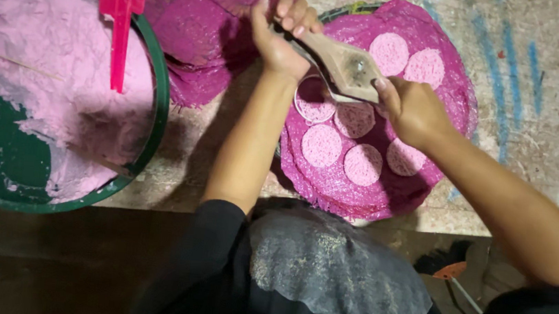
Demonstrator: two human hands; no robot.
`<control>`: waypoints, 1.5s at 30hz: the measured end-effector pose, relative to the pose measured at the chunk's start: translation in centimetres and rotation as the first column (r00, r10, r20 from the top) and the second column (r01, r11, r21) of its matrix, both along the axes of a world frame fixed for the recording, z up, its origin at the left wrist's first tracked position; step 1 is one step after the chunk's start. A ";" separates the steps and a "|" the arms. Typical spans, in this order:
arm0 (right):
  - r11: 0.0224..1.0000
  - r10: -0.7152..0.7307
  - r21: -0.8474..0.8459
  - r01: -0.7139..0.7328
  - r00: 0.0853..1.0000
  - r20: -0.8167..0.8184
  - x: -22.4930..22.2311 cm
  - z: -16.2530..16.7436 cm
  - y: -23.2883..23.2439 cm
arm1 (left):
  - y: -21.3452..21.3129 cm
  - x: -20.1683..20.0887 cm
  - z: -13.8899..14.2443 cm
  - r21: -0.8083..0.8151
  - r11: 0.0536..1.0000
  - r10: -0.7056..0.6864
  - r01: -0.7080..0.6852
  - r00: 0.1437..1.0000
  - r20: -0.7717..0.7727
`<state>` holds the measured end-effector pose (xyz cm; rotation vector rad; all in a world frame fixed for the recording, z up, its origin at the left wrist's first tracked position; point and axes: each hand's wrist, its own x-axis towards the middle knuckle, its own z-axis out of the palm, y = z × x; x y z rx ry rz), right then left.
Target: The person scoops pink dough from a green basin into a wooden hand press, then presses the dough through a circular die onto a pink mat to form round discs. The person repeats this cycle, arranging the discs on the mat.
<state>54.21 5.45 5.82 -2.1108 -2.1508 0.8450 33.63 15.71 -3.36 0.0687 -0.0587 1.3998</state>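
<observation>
A round magenta woven tray (422, 186) lies on the worktable with several flat pink discs (322, 145) pressed onto it. Over its upper left part I hold a wooden press-like tool (346, 63) with both hands. My left hand (280, 32) grips its far end. Closed around its near end is my right hand (412, 110). Under the tool sits a round ring (313, 102) on the tray, with a pink rim and a darker middle.
A big green basin (159, 68) at the left holds pale pink dough (55, 50), with a pink plastic paddle (123, 2) above it. More magenta trays (203, 24) are stacked at the top. The rough tabletop (548, 102) has blue streaks.
</observation>
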 end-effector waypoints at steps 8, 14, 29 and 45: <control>0.994 0.070 0.103 -0.047 0.970 -0.231 -1.9 -2.8 -0.5 | -0.2 -3.2 1.2 0.044 0.998 0.045 -0.040 0.992 -0.119; 0.975 -0.080 -0.213 0.061 0.993 -0.083 -1.0 -1.7 -0.8 | -1.6 -0.8 -0.8 -0.189 0.980 0.041 -0.061 0.993 -0.110; 0.884 -0.197 0.121 0.451 0.596 -0.779 9.5 -5.0 -11.3 | -10.0 -5.9 -3.0 0.465 0.540 0.828 0.702 -0.342 -0.445; 0.674 -0.206 -0.122 0.729 0.026 -0.978 10.4 -11.4 -21.3 | -8.2 -6.2 -6.6 0.530 0.635 0.766 0.562 -0.367 -0.528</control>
